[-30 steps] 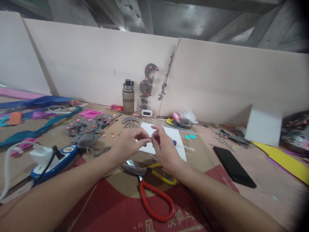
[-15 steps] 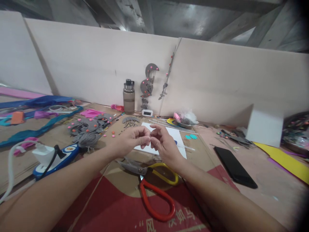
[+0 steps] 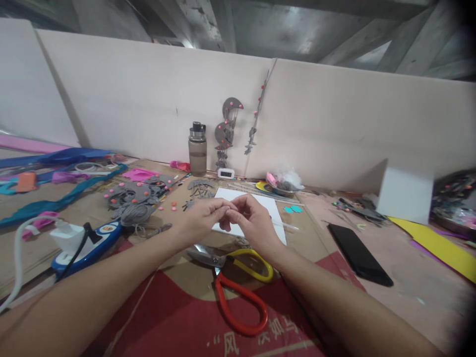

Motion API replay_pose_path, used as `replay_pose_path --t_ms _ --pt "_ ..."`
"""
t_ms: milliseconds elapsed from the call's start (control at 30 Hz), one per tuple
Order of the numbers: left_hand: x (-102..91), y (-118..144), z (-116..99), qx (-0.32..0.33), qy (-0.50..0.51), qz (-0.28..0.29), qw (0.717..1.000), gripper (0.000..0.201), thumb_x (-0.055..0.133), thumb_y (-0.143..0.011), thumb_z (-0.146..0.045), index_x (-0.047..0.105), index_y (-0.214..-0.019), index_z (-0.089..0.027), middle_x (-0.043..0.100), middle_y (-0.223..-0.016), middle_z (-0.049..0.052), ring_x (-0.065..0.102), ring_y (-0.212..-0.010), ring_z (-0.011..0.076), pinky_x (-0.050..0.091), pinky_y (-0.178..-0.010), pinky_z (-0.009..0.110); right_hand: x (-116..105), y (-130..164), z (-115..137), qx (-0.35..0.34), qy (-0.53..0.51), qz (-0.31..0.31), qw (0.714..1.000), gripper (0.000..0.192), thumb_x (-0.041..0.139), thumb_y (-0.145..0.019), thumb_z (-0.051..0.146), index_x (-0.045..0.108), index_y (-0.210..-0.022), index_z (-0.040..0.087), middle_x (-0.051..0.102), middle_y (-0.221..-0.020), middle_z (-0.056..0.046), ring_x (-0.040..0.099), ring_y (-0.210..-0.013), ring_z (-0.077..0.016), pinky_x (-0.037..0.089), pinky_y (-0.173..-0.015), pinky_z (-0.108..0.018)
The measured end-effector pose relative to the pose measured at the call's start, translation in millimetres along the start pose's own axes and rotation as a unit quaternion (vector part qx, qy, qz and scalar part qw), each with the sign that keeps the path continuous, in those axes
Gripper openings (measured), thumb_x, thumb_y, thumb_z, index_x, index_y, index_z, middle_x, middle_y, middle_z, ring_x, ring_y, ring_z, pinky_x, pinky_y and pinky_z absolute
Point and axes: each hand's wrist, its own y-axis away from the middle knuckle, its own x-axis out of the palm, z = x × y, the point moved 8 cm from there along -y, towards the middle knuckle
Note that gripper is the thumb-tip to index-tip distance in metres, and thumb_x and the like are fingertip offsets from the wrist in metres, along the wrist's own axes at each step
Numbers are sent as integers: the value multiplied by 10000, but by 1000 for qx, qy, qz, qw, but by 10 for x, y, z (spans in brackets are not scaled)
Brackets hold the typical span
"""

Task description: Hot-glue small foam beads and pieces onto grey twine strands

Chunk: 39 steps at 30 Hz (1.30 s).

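Note:
My left hand (image 3: 206, 218) and my right hand (image 3: 253, 224) meet fingertip to fingertip above a white sheet (image 3: 273, 208). Both are closed in a pinch, and whatever lies between the fingertips is too small or hidden to make out. Below the hands, scissors (image 3: 241, 297) with one red and one yellow handle lie spread on the cardboard (image 3: 178, 317). Grey cut pieces (image 3: 201, 186) are scattered just beyond my left hand. Two turquoise pieces (image 3: 293, 209) sit to the right of the sheet.
A bottle (image 3: 198, 151) and a small digital clock (image 3: 225, 173) stand by the back board. Grey cutouts with pink dots (image 3: 136, 193) and a blue power strip (image 3: 89, 250) are on the left. A black phone (image 3: 359, 255) lies on the right, near yellow sheeting (image 3: 439, 245).
My hands have drawn closer, with the fingers of both more folded together at the tips. My right index finger has come down. The view has shifted slightly.

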Motion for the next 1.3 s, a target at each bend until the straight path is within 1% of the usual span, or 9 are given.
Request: replay_pose_path --t_ms 200,367,433,533,700,800,967,1167,1300 --pt "138 9 -40 7 34 68 997 254 460 -871 -310 629 -942 -134 650 -801 47 607 -686 125 476 -668 253 -91 -17 -81 50 -89 -42 994 191 519 -840 327 552 -736 170 521 -566 43 459 -508 -81 360 -495 -209" --pt "-275 24 -14 -15 15 -127 992 223 536 -814 -315 582 -685 -138 601 -627 11 542 -554 105 444 -573 230 -200 -34 -214 80 -123 -103 984 297 460 -868 392 522 -674 175 507 -505 46 451 -433 -82 318 -447 -213" --pt "-440 53 -69 24 14 -189 982 334 467 -845 -305 494 -547 -157 536 -543 -6 489 -511 92 414 -543 220 -147 -37 -177 63 -112 -68 989 427 398 -894 429 479 -559 177 476 -450 37 438 -433 -84 334 -480 -222" --pt "-595 52 -49 25 -13 -232 972 421 404 -872 -366 438 -501 -170 495 -498 -10 443 -461 89 382 -497 223 74 -5 -31 28 -54 59 996 499 376 -906 427 511 -504 164 530 -501 5 497 -532 -99 390 -598 -241" --pt "-580 -107 181 -20 -170 -167 971 258 508 -805 -386 635 -831 -163 644 -739 25 557 -643 138 424 -605 250 380 154 220 -33 81 206 975 219 491 -873 325 639 -907 167 641 -884 -22 552 -798 -126 408 -716 -247" --pt "-460 -180 442 -33 -288 -89 953 263 571 -743 -330 677 -919 -166 669 -858 62 572 -747 177 427 -706 287 477 248 253 -62 128 227 964 189 518 -860 308 616 -959 180 627 -897 -25 542 -784 -127 416 -700 -248" --pt "-238 -163 779 -17 -345 13 938 204 604 -720 -320 709 -841 -194 639 -845 80 555 -819 225 400 -753 310 660 441 190 -140 183 251 940 139 524 -856 253 604 -949 187 621 -929 -48 535 -892 -159 422 -804 -284" --pt "-209 -127 731 -13 -328 2 944 111 641 -666 -246 696 -737 -180 635 -770 67 554 -749 213 395 -697 307 805 594 145 -203 229 294 906 167 464 -879 219 622 -918 177 602 -900 -70 512 -875 -165 420 -781 -283" --pt "-314 -133 763 -82 -216 -37 972 155 609 -696 -283 668 -762 -156 636 -675 39 550 -604 160 396 -568 268 787 592 153 -212 229 283 907 181 442 -886 205 619 -918 178 599 -901 -69 509 -873 -161 416 -773 -276"
